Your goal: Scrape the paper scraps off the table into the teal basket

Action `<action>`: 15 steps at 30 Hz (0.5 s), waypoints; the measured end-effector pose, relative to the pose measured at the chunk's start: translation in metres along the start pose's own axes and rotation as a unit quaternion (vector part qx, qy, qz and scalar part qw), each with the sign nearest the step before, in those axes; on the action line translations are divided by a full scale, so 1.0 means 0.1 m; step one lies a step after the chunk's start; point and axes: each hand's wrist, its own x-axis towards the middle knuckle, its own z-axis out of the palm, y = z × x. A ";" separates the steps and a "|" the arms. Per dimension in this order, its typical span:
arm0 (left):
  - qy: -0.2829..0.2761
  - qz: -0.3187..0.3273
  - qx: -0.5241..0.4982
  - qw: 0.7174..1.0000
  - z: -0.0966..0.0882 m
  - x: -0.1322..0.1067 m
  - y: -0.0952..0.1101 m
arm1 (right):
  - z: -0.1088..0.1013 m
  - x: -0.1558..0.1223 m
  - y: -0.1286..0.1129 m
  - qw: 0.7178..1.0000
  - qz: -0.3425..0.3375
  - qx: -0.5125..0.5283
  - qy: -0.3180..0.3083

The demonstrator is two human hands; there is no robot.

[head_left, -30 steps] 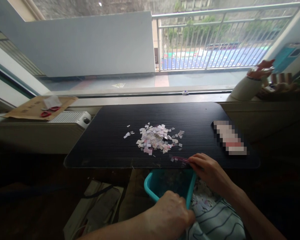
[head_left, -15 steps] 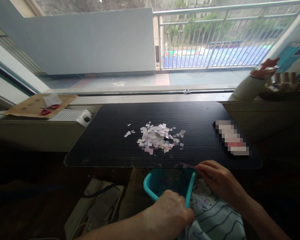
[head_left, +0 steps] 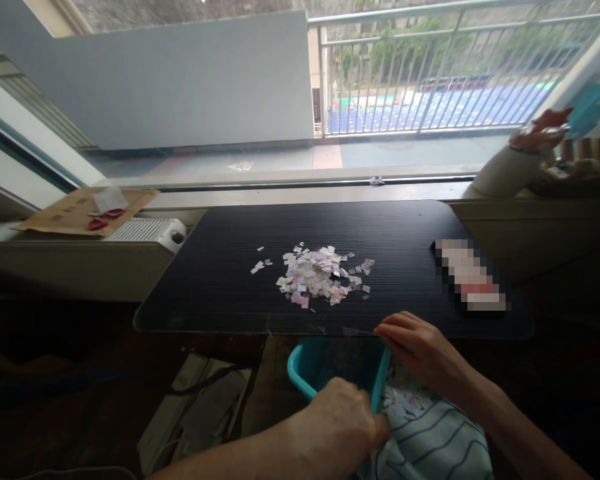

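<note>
My left hand (head_left: 341, 419) is closed round the near rim of a teal plastic bin (head_left: 304, 375) held below the front edge of the black table (head_left: 220, 293). My right hand (head_left: 420, 348) rests at that edge just right of the bin, its fingers pinched on a thin flat pinkish strip (head_left: 356, 331) that points left over the bin. A heap of small white and pink paper scraps (head_left: 316, 279) lies in the middle of the table, beyond both hands. More scraps (head_left: 405, 399) lie on the striped cloth in my lap.
A blurred-out flat object (head_left: 470, 275) lies at the table's right side. Red scissors (head_left: 100, 219) lie on brown paper on the left ledge beside a white radiator (head_left: 145, 231). A figurine and clutter (head_left: 530, 157) stand on the sill at right. Cables and a box lie on the floor.
My right hand has drawn the strip from the table surface back to the front edge over the bin. The left hand and bin have barely moved.
</note>
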 end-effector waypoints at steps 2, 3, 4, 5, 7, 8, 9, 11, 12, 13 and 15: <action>0.005 -0.009 0.000 1.000 0.01 -0.01 -0.01 | 0.00 -0.08 -0.03 1.000 -0.006 0.008 -0.017; 0.008 -0.012 0.000 1.000 0.01 -0.01 -0.01 | 0.00 -0.10 -0.03 1.000 -0.005 0.009 -0.012; 0.011 -0.012 0.000 1.000 0.01 -0.01 -0.01 | 0.00 -0.10 -0.02 1.000 -0.001 0.008 0.001; 0.015 -0.010 -0.001 1.000 0.01 0.00 -0.01 | 0.01 -0.09 -0.01 1.000 0.006 0.006 0.016; 0.019 -0.005 -0.006 1.000 0.01 -0.01 -0.02 | 0.03 -0.05 0.00 0.999 0.013 0.005 0.032; 0.019 -0.004 -0.008 1.000 0.02 -0.01 -0.02 | 0.04 -0.04 -0.01 1.000 0.012 0.008 0.026; 0.020 -0.004 -0.009 1.000 0.02 -0.02 -0.03 | 0.04 -0.02 -0.02 1.000 0.008 0.013 0.010; 0.026 -0.008 -0.009 1.000 0.03 -0.03 -0.03 | 0.03 -0.01 -0.06 0.999 -0.003 0.023 -0.029; 0.031 -0.011 -0.008 0.999 0.04 -0.04 -0.03 | 0.02 -0.01 -0.09 0.999 -0.006 0.024 -0.039; 0.036 -0.015 -0.005 0.999 0.04 -0.05 -0.04 | 0.01 -0.01 -0.11 0.999 -0.005 0.023 -0.038; 0.041 -0.023 -0.001 0.999 0.06 -0.06 -0.04 | -0.03 0.00 -0.14 1.000 0.006 0.014 -0.023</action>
